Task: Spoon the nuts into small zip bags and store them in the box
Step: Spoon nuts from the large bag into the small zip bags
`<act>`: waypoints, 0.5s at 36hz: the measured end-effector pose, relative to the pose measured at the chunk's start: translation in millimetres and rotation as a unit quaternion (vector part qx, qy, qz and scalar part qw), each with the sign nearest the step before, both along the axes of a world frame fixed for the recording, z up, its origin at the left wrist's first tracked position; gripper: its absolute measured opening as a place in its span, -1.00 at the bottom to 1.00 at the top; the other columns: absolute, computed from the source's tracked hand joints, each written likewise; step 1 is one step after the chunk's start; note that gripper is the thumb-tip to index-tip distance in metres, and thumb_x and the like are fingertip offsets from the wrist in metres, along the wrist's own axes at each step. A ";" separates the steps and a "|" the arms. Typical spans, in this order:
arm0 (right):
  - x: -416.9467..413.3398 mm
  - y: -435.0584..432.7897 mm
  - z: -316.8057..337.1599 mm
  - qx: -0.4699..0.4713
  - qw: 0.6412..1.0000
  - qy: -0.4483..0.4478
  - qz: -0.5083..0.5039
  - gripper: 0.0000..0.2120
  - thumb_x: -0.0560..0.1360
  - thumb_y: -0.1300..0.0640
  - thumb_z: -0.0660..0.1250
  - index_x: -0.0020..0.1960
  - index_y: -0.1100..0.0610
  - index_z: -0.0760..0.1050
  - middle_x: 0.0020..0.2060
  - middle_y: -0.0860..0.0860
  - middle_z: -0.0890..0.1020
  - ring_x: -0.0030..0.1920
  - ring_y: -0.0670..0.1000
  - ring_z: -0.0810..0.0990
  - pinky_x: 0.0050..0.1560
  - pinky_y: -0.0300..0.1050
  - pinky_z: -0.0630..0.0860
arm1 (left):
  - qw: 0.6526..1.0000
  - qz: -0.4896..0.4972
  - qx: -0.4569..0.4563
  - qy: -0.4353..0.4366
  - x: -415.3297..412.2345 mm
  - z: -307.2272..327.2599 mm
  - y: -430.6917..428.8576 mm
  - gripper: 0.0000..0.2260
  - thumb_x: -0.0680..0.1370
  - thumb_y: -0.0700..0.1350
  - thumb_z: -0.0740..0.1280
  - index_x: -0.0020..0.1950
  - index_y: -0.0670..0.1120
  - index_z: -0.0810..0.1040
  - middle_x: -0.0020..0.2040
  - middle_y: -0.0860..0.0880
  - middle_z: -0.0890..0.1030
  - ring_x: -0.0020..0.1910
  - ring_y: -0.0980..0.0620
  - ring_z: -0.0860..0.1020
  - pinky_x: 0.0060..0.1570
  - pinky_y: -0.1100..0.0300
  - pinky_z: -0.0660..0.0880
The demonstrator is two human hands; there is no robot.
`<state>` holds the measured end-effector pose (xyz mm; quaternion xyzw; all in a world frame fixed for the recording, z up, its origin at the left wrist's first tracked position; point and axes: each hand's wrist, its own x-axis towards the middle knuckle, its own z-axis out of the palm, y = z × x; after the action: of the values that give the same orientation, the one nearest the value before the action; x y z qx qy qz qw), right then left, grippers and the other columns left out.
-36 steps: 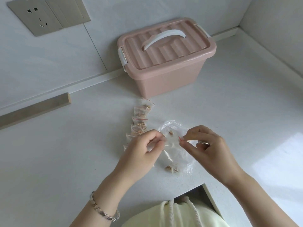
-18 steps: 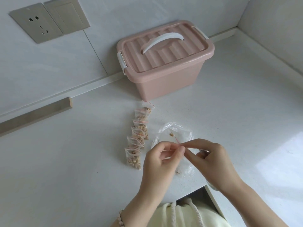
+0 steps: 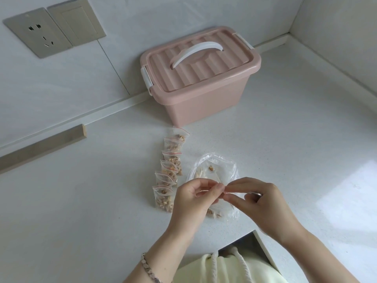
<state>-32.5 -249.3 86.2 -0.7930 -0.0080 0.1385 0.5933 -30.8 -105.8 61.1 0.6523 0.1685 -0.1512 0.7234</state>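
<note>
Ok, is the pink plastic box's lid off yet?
No, the ribbed pink lid sits flat on the pink plastic box, white side latch down.

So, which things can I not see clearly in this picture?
Head view only:
- Contents of pink box: hidden by its shut lid.
- Small bag pinched between left-hand grip and right-hand grip: its zip is covered by fingers, sealed or not unclear.
- Filled bags in a row: they overlap, so the count is uncertain.
- Shiny item behind the right fingers: too hidden to name.
</note>
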 end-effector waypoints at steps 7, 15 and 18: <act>0.2 -0.7 -0.7 0.004 1.000 0.005 0.006 -0.85 0.30 0.01 0.39 -0.19 0.01 0.69 -0.19 -0.03 0.68 -0.48 -0.25 0.46 -0.42 -0.41 0.26 | 1.000 -0.005 -0.009 -0.010 -0.9 1.2 2.6 -0.86 0.23 -0.03 0.45 -0.28 -0.05 0.64 -0.35 -0.01 0.65 -0.32 0.11 0.60 -0.22 0.30 0.52; 1.1 0.0 -1.3 0.017 1.000 0.005 -0.006 -0.93 0.33 0.13 0.40 -0.23 0.04 0.67 -0.22 0.01 0.68 -0.49 -0.26 0.47 -0.43 -0.43 0.28 | 0.999 -0.012 -0.019 -0.023 -1.4 2.9 2.8 -0.96 0.24 -0.06 0.45 -0.35 0.00 0.66 -0.36 -0.02 0.66 -0.33 0.11 0.61 -0.23 0.32 0.52; 0.4 -1.1 -2.1 0.013 1.000 0.005 -0.002 -0.91 0.37 0.22 0.41 -0.23 0.06 0.67 -0.21 0.01 0.68 -0.50 -0.25 0.46 -0.43 -0.43 0.26 | 0.999 -0.014 -0.021 -0.024 -1.7 2.4 3.0 -0.96 0.24 -0.06 0.45 -0.34 0.02 0.67 -0.34 -0.03 0.66 -0.31 0.10 0.62 -0.20 0.30 0.53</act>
<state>-32.1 -250.4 84.0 -0.7845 -0.0053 0.1406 0.6040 -32.6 -102.8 63.5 0.6428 0.1384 -0.1493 0.7385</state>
